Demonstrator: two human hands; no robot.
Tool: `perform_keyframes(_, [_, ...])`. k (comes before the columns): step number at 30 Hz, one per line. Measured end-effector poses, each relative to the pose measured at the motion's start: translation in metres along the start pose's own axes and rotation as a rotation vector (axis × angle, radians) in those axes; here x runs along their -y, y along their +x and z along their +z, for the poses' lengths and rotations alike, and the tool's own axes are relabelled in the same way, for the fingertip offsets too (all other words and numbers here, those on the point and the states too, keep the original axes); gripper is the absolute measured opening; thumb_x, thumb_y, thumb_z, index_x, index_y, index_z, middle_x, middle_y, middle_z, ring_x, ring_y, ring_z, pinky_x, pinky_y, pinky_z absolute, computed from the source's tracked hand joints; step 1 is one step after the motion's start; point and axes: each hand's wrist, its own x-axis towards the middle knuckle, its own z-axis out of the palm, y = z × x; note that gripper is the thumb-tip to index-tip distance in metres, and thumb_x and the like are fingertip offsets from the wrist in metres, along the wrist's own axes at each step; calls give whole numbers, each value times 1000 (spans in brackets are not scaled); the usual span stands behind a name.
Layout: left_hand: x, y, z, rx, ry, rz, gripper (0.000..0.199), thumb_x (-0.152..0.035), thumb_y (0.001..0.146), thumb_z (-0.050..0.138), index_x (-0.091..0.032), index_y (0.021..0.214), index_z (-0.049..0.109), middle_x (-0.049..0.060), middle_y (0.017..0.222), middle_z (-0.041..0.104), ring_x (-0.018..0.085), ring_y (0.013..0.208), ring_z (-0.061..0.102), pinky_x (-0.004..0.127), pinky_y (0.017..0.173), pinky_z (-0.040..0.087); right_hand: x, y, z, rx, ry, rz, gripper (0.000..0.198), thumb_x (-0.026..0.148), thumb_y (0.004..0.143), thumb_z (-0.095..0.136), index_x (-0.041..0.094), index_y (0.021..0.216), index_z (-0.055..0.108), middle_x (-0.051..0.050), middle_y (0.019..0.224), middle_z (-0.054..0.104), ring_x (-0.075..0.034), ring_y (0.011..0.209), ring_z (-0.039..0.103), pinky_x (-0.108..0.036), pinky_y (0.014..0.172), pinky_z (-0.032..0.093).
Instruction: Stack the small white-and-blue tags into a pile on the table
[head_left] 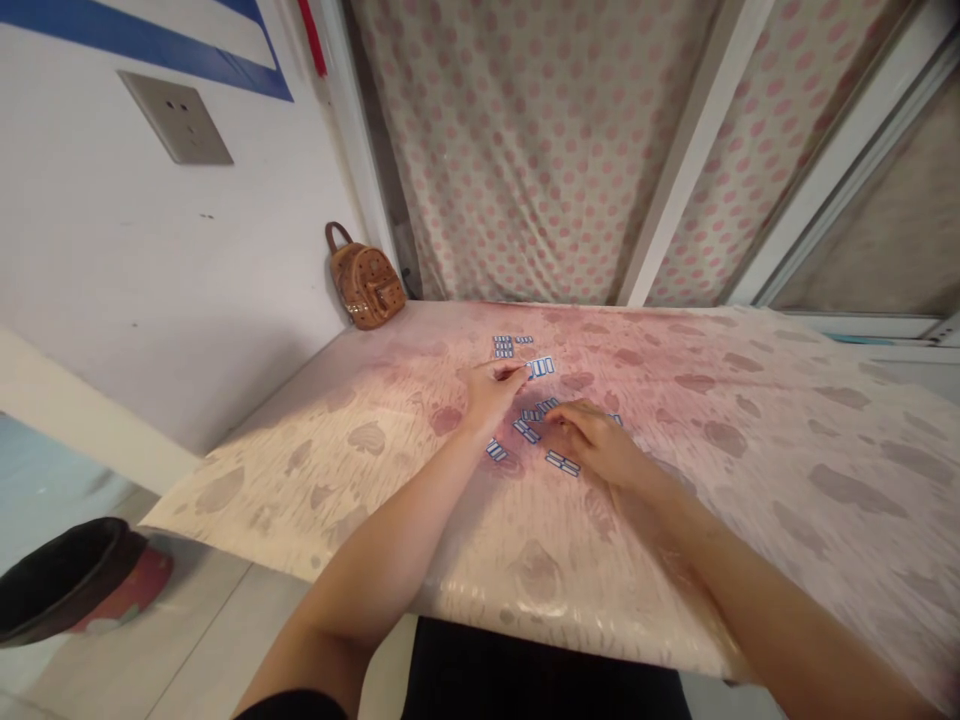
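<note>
From my remote seat, I have both bare hands over the desk [810, 420], near the middle of the frame. My left hand [495, 392] is just right of centre, its fingers pinching the left end of a blue-and-white striped piece [541, 367], which extends from the fingertips toward the right of the frame. My right hand [596, 437] sits a little lower and farther right, its fingers bent together beside a small striped strip [550, 405]; I cannot tell whether they grasp it or only touch it.

Just above my left hand I see a compact block of small striped pieces [503, 347], with a short row [524, 339] to its right. Between my hands, a slanted strip [526, 431] lies on the desk. A lower-left strip [496, 451] is right by my left wrist, and a lower-right strip [562, 463] lies below my right fingers. One more [616, 419] peeks out behind my right hand.

The patterned cover runs across the desk. In the upper left of the frame, a brown backpack-shaped bag [369, 285] leans near the wall, and a dotted curtain [525, 150] hangs across the top.
</note>
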Motion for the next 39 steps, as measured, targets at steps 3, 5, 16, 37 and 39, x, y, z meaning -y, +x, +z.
perform_keyframes(3, [3, 1, 1, -6, 12, -15, 13, -27, 72, 73, -14, 74, 74, 1, 64, 65, 9, 57, 54, 23, 58, 44, 4, -1, 3, 45, 39, -98, 37, 5, 87, 43, 24, 100, 72, -6, 108, 72, -23, 105, 62, -44, 93, 49])
perform_keyframes(5, [3, 1, 1, -15, 16, -28, 14, -27, 72, 74, -14, 77, 75, 2, 67, 67, 10, 58, 56, 24, 59, 46, 8, 0, 7, 92, 66, -136, 40, 4, 86, 43, 25, 101, 73, -6, 111, 72, -22, 108, 62, -45, 94, 49])
perform_keyframes(16, [-3, 2, -1, -22, 17, -56, 10, -23, 73, 73, -13, 76, 74, 2, 65, 67, 10, 59, 59, 24, 60, 50, 38, 0, 6, 152, 175, -141, 36, 6, 91, 40, 25, 100, 70, -4, 104, 72, -20, 103, 63, -41, 92, 49])
perform_keyframes(37, [3, -1, 2, 10, 48, -31, 12, -26, 71, 72, -14, 73, 72, 2, 69, 67, 11, 59, 57, 24, 60, 48, 46, -3, 16, 227, -65, -64, 11, 23, 87, 64, 19, 96, 61, -9, 101, 61, -25, 98, 59, -41, 85, 49])
perform_keyframes(39, [3, -2, 3, 18, 59, -26, 12, -26, 72, 71, -14, 73, 72, 2, 67, 66, 11, 58, 57, 24, 60, 47, 46, -3, 16, 235, -53, -56, 9, 22, 87, 64, 19, 95, 60, -9, 100, 60, -25, 97, 58, -41, 84, 48])
